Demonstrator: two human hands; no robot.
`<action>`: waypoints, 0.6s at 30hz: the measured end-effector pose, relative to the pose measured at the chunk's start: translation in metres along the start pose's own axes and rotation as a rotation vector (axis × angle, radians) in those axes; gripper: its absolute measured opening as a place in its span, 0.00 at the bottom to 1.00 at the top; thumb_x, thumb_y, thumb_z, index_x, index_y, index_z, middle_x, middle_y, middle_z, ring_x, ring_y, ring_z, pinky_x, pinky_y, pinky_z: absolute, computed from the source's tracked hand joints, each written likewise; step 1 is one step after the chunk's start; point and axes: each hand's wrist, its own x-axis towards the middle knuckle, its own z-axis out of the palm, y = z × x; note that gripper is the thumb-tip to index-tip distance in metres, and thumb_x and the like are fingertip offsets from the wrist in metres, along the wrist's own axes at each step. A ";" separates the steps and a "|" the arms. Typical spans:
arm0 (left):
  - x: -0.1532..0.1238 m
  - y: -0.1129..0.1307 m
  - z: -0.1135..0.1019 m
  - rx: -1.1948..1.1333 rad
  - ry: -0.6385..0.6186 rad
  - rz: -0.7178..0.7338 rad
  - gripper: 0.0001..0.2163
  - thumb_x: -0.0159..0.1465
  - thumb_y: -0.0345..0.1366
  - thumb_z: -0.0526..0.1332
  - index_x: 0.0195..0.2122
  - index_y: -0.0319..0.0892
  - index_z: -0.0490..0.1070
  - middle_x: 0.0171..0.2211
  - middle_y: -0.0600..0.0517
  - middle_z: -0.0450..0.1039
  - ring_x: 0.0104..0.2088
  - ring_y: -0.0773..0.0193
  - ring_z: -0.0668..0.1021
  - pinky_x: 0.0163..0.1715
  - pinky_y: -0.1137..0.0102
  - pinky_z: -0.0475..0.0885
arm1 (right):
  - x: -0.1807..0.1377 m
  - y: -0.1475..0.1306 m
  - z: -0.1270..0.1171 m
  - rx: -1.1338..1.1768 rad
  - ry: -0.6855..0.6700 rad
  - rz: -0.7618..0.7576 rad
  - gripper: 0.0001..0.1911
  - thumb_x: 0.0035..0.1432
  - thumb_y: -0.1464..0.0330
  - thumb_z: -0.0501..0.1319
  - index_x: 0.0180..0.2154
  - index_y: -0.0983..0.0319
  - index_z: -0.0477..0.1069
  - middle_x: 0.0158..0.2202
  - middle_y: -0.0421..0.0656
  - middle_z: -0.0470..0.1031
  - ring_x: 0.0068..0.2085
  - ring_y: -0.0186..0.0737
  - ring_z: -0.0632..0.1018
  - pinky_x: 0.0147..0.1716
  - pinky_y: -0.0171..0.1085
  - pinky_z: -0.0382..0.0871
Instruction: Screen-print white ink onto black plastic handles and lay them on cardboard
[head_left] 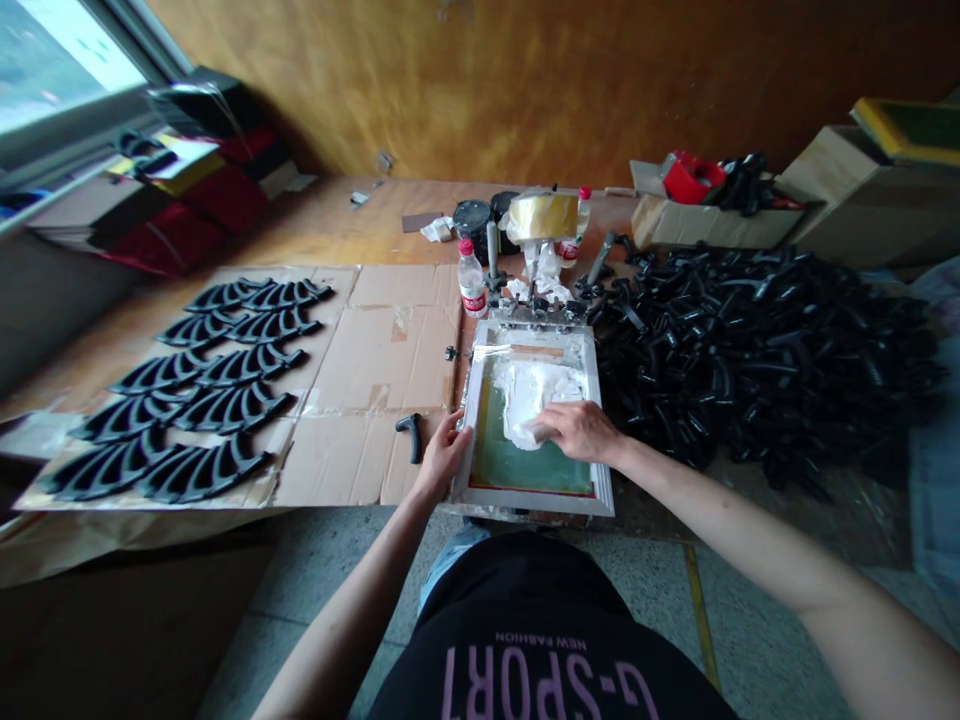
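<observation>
A screen printing frame (604,420) with a pale metal border and green mesh lies flat before me. Thick white ink (525,395) covers part of its mesh. My left hand (444,455) grips the frame's left edge, fingers bent against it. Over the mesh, my right hand (581,430) is closed on a small pale scraper (541,432), which touches the lower edge of the ink; the fingers hide most of it. A single black curved plastic handle (412,438) lies on the cardboard, just left of my left hand.
Rows of black curved parts (232,410) lie on cardboard (352,460) at left. A big heap of black handles (735,350) fills the right. Behind the frame stand a red-capped bottle (471,280), a dark tub (472,225) and a tape roll (544,217). Boxes (705,225) stand back right.
</observation>
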 end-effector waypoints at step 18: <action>0.015 0.179 0.010 -0.522 -0.005 0.433 0.24 0.65 0.58 0.50 0.48 0.43 0.68 0.37 0.48 0.76 0.34 0.66 0.79 0.26 0.74 0.71 | -0.012 0.056 0.002 -0.293 0.171 0.320 0.11 0.54 0.62 0.69 0.25 0.60 0.74 0.31 0.42 0.79 0.34 0.38 0.78 0.33 0.33 0.72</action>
